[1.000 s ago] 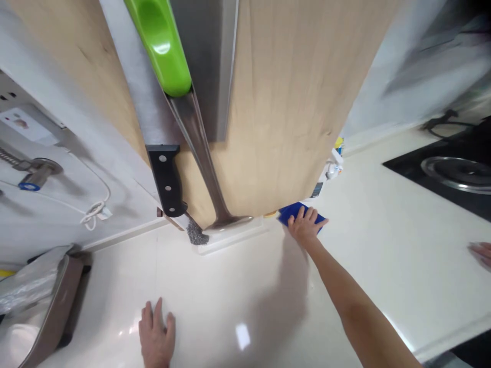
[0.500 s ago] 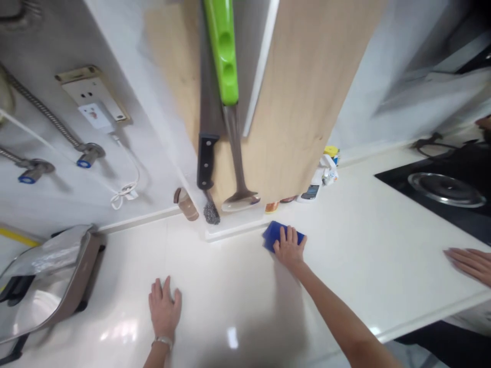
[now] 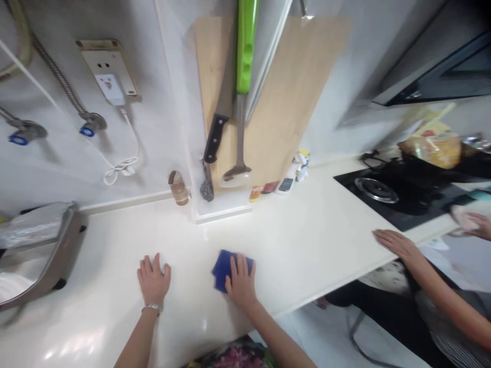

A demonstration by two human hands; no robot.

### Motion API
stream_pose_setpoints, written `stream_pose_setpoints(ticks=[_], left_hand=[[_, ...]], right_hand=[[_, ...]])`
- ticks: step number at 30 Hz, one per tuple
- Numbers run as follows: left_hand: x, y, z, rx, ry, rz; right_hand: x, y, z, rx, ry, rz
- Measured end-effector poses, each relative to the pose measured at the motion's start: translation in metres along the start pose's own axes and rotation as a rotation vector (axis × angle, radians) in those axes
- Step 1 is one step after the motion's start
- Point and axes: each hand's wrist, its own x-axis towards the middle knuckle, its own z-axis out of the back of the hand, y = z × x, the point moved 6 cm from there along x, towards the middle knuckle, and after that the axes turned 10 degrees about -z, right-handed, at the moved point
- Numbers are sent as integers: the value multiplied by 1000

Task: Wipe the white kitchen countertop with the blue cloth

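My left hand (image 3: 154,279) lies flat and open on the white countertop (image 3: 307,240), fingers spread, a bracelet at the wrist. My right hand (image 3: 241,282) presses flat on a folded blue cloth (image 3: 224,267) near the counter's front edge, fingers stretched over it. The cloth sticks out to the left of and beyond my fingers.
A wooden cutting board (image 3: 284,102), a black-handled knife (image 3: 215,135) and a green-handled utensil (image 3: 244,76) hang on the wall. Small bottles (image 3: 287,181) stand below. A black stove (image 3: 391,197) is at right, where another person's hand (image 3: 395,243) rests on the counter edge. An appliance (image 3: 38,250) sits left.
My right hand has dragged the blue cloth from the back wall toward the front edge and leftward. The view has pulled back; the other person's hand shows further in.
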Motion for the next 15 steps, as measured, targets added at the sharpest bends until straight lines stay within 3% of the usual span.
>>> stream_pose_setpoints(ticks=[3, 7, 11, 15], left_hand=[[2, -5, 5, -8, -42, -54], [2, -5, 3, -44, -60, -98], [-1, 0, -5, -68, -55, -111], [-2, 4, -9, -95, -37, -96]], right_hand=[[-25, -8, 8, -18, 26, 24], [-48, -37, 20, -47, 40, -2], [-59, -84, 31, -125, 32, -107], [-57, -147, 44, -243, 9, -302]])
